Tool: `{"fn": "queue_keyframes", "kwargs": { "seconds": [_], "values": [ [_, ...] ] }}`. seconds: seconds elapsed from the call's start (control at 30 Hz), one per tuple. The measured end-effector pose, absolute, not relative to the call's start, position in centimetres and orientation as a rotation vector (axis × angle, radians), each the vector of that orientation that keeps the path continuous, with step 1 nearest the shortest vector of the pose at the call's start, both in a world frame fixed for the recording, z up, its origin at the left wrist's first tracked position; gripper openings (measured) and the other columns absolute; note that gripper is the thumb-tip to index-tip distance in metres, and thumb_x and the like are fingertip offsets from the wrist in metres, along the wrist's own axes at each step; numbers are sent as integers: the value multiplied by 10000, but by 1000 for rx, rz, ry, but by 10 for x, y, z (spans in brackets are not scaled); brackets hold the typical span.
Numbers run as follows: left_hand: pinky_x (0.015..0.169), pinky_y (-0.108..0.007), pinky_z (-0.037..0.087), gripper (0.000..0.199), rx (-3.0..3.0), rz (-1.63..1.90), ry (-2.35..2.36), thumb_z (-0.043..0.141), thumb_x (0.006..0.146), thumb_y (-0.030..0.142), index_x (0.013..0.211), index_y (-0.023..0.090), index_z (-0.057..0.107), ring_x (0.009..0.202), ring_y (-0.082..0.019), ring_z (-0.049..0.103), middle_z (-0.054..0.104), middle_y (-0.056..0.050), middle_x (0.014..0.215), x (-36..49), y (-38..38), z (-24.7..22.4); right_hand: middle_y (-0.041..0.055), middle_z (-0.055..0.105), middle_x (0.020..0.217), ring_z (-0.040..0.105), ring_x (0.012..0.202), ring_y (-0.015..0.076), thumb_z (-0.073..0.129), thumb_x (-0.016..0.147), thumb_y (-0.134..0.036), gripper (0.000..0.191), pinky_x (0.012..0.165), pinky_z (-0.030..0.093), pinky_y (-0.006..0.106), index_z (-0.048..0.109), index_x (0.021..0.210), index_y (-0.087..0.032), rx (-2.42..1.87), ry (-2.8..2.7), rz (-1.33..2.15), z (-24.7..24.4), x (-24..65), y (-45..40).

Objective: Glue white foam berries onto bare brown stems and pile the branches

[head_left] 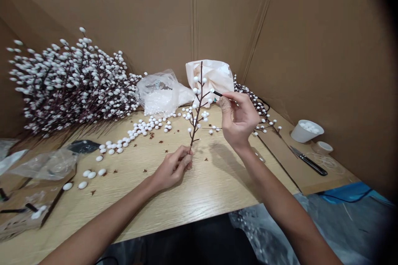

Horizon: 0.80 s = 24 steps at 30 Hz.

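My left hand (174,166) pinches the lower end of a brown artificial berry branch (197,118), holding it upright over the table. White berries sit on several of its side twigs, while its top and some lower twigs are bare. Between thumb and fingers, my right hand (240,119) grips a thin black stick (218,93). The stick's white-coated end is at or very near the tip of a right-hand twig; whether they touch I cannot tell. Loose white berries (120,143) lie in a band across the wooden table (174,215), with small brown star-shaped bits among them.
At the back left lies a large bundle of white-berried branches (77,83). Clear plastic bags (160,91) and a white bag (214,70) stand behind my hands. To the right are more branches, a white cup (306,130) of white pieces, a tape roll (322,147) and black-handled scissors (312,165).
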<state>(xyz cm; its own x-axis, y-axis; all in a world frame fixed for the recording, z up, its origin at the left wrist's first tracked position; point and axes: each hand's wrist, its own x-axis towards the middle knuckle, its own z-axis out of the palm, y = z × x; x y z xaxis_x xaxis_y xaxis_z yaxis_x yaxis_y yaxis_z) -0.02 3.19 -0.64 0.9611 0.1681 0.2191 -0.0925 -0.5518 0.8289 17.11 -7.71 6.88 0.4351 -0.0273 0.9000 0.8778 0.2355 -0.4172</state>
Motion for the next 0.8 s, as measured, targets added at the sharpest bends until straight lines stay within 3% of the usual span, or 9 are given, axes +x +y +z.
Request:
{"fn": "queue_keyframes", "kwargs": {
  "seconds": [0.8],
  "values": [
    [593,-228,406,132,2119,342,41,353,954,303,972,190,419,625,-118,505,557,-8,704,-1,33,-8,15,617,849,630,768,134,547,848,-183,118,700,549,308,608,946,-213,-1137,-923,-654,67,172,-76]
  ]
}}
